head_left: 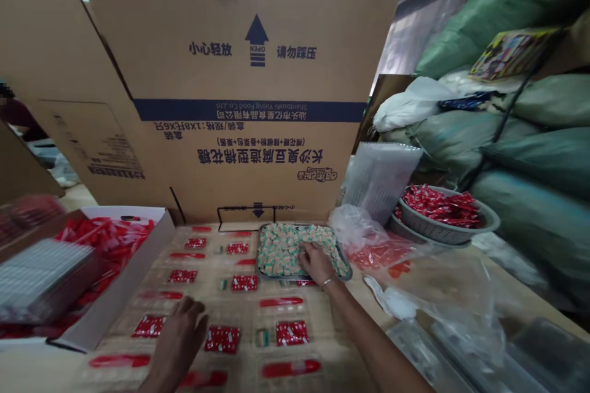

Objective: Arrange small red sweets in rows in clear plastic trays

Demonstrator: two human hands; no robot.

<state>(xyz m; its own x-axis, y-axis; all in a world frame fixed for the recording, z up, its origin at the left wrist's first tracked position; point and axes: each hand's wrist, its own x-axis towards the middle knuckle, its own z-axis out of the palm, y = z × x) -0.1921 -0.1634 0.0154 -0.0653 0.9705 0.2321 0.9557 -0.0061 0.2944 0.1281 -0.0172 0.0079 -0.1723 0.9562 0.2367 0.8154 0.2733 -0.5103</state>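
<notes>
My right hand (318,263) reaches into a metal tray (349,271) heaped with small cream-and-green blocks (281,249). Its bent fingertips touch the blocks; the exact grip is hidden. Lower left, my left hand (182,325) hovers with curled fingers over clear plastic blister trays (251,359); what its fingers hold, if anything, does not show. Rows of red pen-shaped pieces (291,368) and red dotted packets (222,339) lie in these trays. Some compartments also have a cream-and-green block, such as the striped block (262,338) beside a packet.
A large cardboard box (258,83) stands behind the work area. On the left, a white carton (133,282) holds red pieces and a stack of clear trays (43,279). Right are a grey basket (442,232) of red packets, plastic bags (378,239) and piled green sacks (530,178).
</notes>
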